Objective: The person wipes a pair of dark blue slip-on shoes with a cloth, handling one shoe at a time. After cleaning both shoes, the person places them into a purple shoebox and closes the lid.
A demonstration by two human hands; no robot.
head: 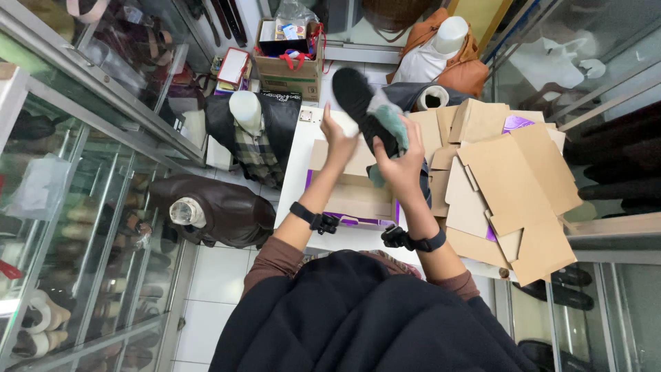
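Black shoe is held up, sole toward cam, over the open cardboard shoebox on the white table, L hand cupped on its edge to steady it while R hand grips shoe w/ a teal cloth, flat box blanks piled just right

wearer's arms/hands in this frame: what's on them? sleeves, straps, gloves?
Both hands bare, no gloves: left hand, right hand. Each wrist carries a black band with a small black clip-like device attached: left band, right band. Brown sleeves are pushed up toward the elbows, under a dark, loose outer garment.
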